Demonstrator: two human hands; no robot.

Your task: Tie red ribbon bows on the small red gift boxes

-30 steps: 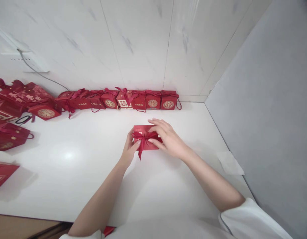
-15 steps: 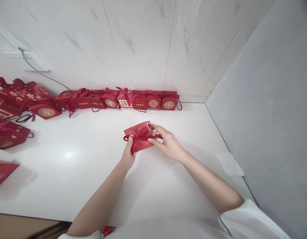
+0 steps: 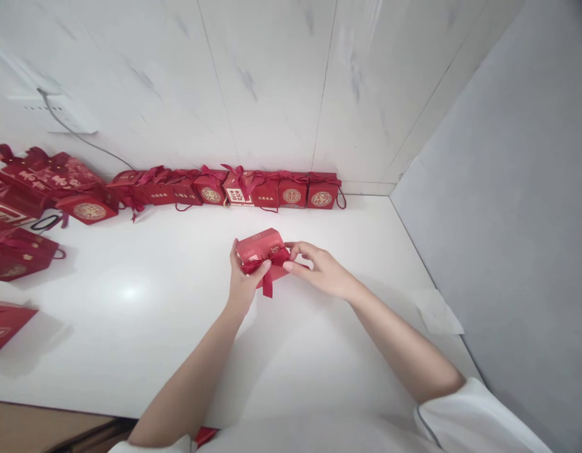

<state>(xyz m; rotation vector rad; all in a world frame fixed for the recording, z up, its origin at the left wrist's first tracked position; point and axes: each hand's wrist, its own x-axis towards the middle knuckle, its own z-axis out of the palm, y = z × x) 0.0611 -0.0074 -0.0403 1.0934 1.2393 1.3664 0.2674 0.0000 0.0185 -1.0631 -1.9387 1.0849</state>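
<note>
A small red gift box [image 3: 261, 244] with a dark red ribbon tied in a bow is between my hands, over the middle of the white table. My left hand [image 3: 246, 281] is closed on its left side, fingers along the far left edge and thumb pressed on the bow. At the box's right side my right hand [image 3: 321, 270] pinches the ribbon [image 3: 279, 256] near the right corner, thumb and fingers close together. One ribbon tail hangs down the near face. Part of the box is hidden behind my fingers.
Red gift boxes [image 3: 293, 190] with ribbons stand in a row along the marbled wall. More boxes [image 3: 24, 251] cluster at the left, with black-handled scissors [image 3: 44, 222] among them. A white paper [image 3: 439, 311] lies by the right wall. A cable [image 3: 83, 141] runs down the wall.
The box has tilted, so its top panel now faces me more. My left thumb has moved onto the bow, and my left fingers now show at the far left edge.
</note>
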